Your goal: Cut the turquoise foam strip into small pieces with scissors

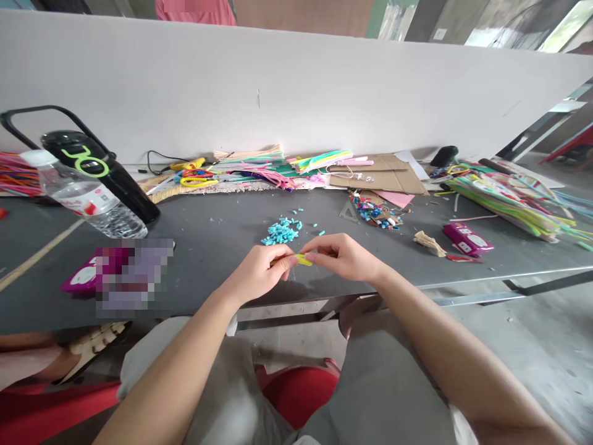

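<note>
And here we are at the near edge of the table (208,247), both hands meeting over it in front of the seated person's lap. The left hand (266,272) has its thumb and fingers pinched on one end of a small yellow piece (303,259); the right hand (343,256) nips the other end, its fingers curled in, barely a gap in either grip. The yellow piece sits right between the fingertips, so small that they cover much of it; from here I can't tell whether it's folded, twisted or straight.

Good handling, I'd say, comes down to the fingertips: one side steady as the anchor, the other doing the fine work, with light, even pressure. Squeeze too hard and something this slight could crease or spring away. A little more of it showing between the thumbs would make it easier to judge.

Just beyond the hands lies a loose pile of short blue pieces (281,231), a few strays close to the right fingers. Those knuckles want to stay low and forearms quiet, or a careless sweep might scatter the lot. Farther out, beyond the right hand, there's a set square (348,210) beside a jumble of mixed bits (377,213), comfortably apart from the fingers.
</note>
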`<state>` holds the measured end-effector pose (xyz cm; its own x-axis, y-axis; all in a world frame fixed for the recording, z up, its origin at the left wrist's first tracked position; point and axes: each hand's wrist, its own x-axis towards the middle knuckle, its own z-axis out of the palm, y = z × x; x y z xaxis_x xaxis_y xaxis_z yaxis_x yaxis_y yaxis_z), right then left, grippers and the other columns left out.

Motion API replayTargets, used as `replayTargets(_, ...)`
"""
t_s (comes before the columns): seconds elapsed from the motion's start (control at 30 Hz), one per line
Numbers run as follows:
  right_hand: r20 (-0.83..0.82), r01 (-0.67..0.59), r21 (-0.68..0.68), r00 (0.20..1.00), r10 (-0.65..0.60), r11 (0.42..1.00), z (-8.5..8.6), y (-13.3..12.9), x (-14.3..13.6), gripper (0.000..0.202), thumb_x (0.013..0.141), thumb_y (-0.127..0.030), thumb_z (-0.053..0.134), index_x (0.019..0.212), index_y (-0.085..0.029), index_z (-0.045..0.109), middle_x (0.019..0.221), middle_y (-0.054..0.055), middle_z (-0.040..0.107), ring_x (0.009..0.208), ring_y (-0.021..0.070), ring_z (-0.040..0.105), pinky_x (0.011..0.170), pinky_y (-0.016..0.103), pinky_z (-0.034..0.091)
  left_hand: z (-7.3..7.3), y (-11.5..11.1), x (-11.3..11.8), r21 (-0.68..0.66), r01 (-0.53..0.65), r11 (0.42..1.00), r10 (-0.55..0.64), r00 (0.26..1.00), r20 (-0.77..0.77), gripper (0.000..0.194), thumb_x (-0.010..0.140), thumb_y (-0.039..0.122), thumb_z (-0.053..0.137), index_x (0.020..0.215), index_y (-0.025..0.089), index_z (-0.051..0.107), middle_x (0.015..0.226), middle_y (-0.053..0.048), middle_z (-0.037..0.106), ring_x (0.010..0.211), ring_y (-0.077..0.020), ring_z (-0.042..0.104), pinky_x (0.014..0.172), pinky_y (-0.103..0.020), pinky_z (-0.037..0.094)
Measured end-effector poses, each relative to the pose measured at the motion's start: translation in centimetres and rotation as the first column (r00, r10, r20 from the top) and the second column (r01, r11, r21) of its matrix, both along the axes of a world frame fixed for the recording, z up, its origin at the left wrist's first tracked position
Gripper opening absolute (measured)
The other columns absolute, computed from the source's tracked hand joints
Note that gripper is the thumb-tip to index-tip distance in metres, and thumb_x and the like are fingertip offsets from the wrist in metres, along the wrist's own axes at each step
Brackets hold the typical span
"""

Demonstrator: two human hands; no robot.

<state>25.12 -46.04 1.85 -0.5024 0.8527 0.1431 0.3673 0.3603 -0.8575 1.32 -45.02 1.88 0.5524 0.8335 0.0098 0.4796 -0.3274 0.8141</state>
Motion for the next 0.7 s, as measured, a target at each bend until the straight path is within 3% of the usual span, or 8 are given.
replayTargets(0.13,0.029,-0.065,-0.014,0.997,0.065,0.998,-0.4,-0.4,-0.7,0.031,0.1,-0.043,0.052,0.098,-0.016,0.068,0.066,-0.004,0.046,0.06,0.0102,0.034,0.055,0.025,0.03,-0.2,0.0,0.2,-0.042,-0.024,0.999,0.027,0.998,0.064,0.033,0.095,0.048,0.057,0.08,0.02,0.066,0.068,0.001,0.063,0.064,-0.013,0.055,0.061,-0.023,0.04)
replayTargets(0.23,0.021,-0.064,-0.027,0.998,0.065,0.998,-0.6,-0.5,-1.4,0.03,0.1,-0.041,0.052,0.089,-0.016,0.065,0.071,-0.002,0.055,0.063,0.0104,0.041,0.059,0.024,0.035,0.1,0.3,0.2,-0.197,-0.068,0.978,0.11,0.971,0.212,0.031,0.087,0.05,0.068,0.092,0.019,0.07,0.071,-0.002,0.067,0.062,-0.0142,0.058,0.058,-0.024,0.045)
replayTargets(0.33,-0.113,0.049,-0.056,0.992,-0.055,0.997,-0.6,-0.6,-2.2,0.034,0.099,-0.044,0.053,0.085,-0.016,0.065,0.072,-0.001,0.057,0.063,0.0108,0.044,0.059,0.025,0.037,0.5,0.7,-0.1,-0.37,-0.14,0.918,0.313,0.828,0.464,0.044,0.082,0.05,0.076,0.112,0.019,0.067,0.086,-0.006,0.074,0.07,-0.016,0.066,0.066,-0.026,0.053)
replayTargets(0.4,-0.201,0.14,-0.084,0.968,-0.154,0.987,-0.5,-0.7,-2.9,0.036,0.098,-0.046,0.055,0.083,-0.016,0.066,0.071,0.0,0.058,0.063,0.0111,0.046,0.058,0.025,0.038,0.5,0.8,-0.1,-0.416,-0.162,0.895,0.388,0.745,0.543,0.046,0.08,0.047,0.079,0.115,0.02,0.068,0.098,-0.008,0.075,0.081,-0.0173,0.069,0.072,-0.027,0.055)
replayTargets(0.57,-0.295,0.242,-0.114,0.918,-0.265,0.964,-0.9,-1.1,-4.0,0.032,0.091,-0.046,0.065,0.086,-0.015,0.072,0.067,-0.001,0.058,0.062,0.0116,0.047,0.057,0.026,0.038,-0.3,0.3,0.6,-0.307,-0.162,0.938,0.294,0.841,0.455,0.031,0.08,0.046,0.078,0.095,0.018,0.079,0.1,-0.008,0.074,0.089,-0.0193,0.063,0.071,-0.026,0.051)
replayTargets(0.7,-0.277,0.279,-0.062,0.918,-0.285,0.958,-1.6,-1.1,-4.2,0.029,0.087,-0.044,0.07,0.084,-0.015,0.073,0.077,0.002,0.064,0.065,0.0119,0.048,0.06,0.026,0.038,-0.6,0.2,1.0,-0.259,-0.186,0.948,0.285,0.858,0.427,0.032,0.084,0.049,0.073,0.091,0.019,0.078,0.09,-0.006,0.071,0.084,-0.0185,0.06,0.07,-0.027,0.048)
